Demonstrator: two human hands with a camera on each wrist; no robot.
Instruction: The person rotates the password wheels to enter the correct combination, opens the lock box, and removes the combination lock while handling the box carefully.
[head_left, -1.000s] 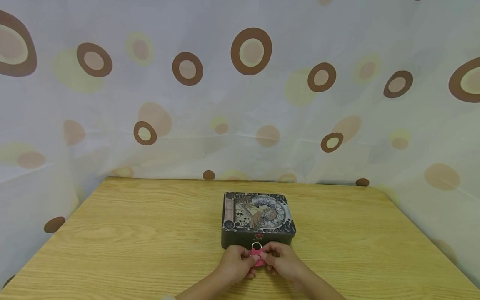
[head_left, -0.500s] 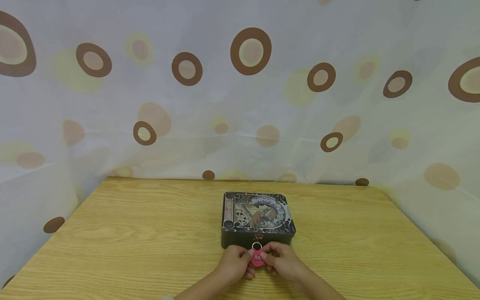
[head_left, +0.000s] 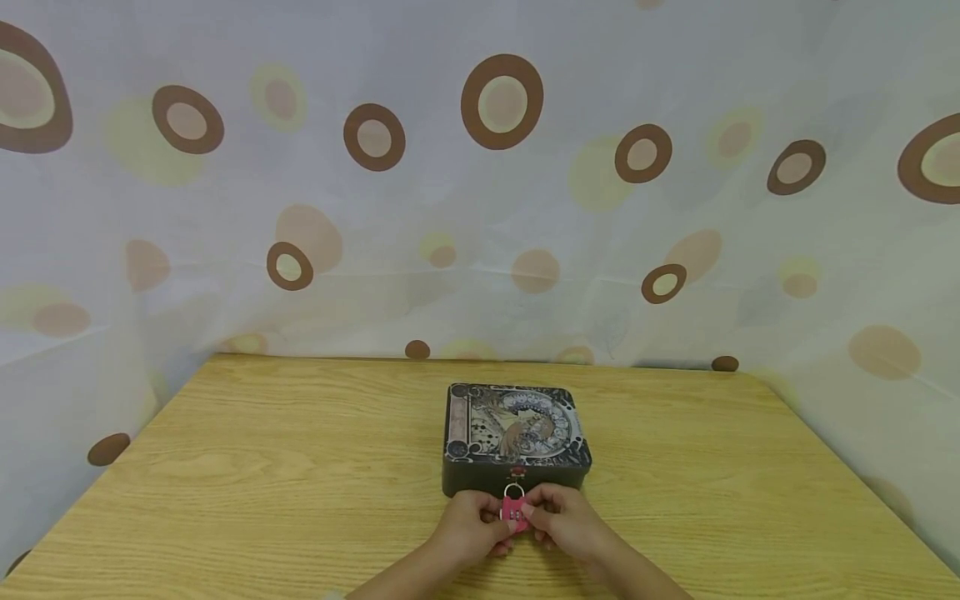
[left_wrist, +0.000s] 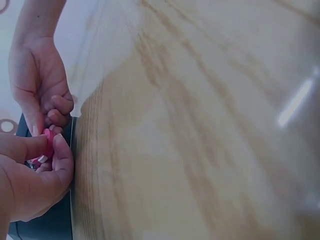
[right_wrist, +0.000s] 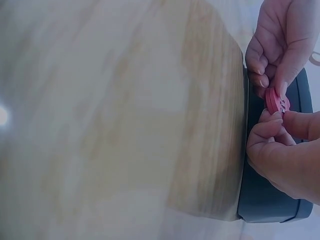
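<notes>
A pink combination padlock [head_left: 513, 514] with several number dials hangs by its silver shackle from the red-and-metal clasp [head_left: 517, 473] on the front of a black tin box [head_left: 517, 425]. My left hand [head_left: 468, 529] pinches the lock's left side, its thumb lying low on the face near the dials. From the other side, my right hand [head_left: 570, 521] grips the lock between thumb and curled fingers. In the right wrist view the dials show on the padlock [right_wrist: 278, 101] between both thumbs. Fingers cover part of the lock body in each view.
The box has a patterned lid with an illustrated figure. It stands on a light wooden table [head_left: 300, 467], near the middle. Behind and at the sides hangs a pale sheet [head_left: 480, 208] with brown and yellow circles.
My left thumb moved up off the dials to the lock's edge, baring the face, then came back down onto its lower part. The right hand and the box have stayed in place.
</notes>
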